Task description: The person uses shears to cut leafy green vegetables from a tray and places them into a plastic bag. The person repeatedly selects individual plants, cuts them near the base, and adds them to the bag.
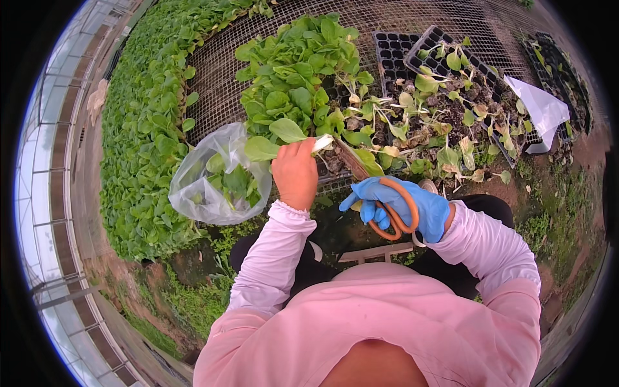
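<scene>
My bare left hand [296, 169] grips a leafy green seedling [286, 129], its pale stem end sticking out to the right. In my right hand [411, 205], which wears a blue glove, is a pair of scissors [405, 213] with orange handles. Their dirty brown blades point up and left, close to the stem's end. A loose green leaf lies along the blades; whether the hand holds it too I cannot tell. Left of my left hand, an open clear plastic bag [220, 174] has several green seedlings [237, 184] inside.
Dense seedlings [295, 72] stand ahead; a longer bed [145, 145] runs along the left. Black cell trays [394, 53] lie back right, with cut leaves and soil clods strewn over them. White plastic sheeting [541, 109] rests on trays further right. Wire mesh [217, 77] supports the plants.
</scene>
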Tool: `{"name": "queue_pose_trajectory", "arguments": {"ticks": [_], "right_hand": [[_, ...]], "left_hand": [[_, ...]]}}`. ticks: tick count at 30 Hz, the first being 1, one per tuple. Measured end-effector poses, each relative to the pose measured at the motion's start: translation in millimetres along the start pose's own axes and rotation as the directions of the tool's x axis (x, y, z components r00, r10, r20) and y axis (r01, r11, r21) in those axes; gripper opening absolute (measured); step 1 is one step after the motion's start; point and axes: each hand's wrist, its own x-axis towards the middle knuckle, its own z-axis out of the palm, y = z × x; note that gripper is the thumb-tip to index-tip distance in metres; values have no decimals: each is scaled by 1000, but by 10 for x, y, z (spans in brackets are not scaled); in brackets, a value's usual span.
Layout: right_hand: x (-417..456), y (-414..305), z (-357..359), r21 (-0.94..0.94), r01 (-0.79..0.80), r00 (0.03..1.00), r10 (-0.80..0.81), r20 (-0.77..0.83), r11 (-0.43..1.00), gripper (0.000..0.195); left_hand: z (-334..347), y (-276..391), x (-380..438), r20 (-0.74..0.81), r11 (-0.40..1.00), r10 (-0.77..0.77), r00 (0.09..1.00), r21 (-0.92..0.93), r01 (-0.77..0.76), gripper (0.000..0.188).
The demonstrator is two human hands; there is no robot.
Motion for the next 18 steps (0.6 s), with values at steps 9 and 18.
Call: {"name": "queue_pose_trajectory", "arguments": {"ticks": [9, 18], "right_hand": [[-36, -103, 94, -147, 35, 996, -46, -71, 989, 32], [-101, -607, -96, -355, 449, 584, -570, -579, 820, 28]], "left_hand": [[66, -111, -23, 45, 957, -138, 989, -252, 145, 30], [110, -259, 36, 480, -66, -256, 839, -875, 480, 38]]}}
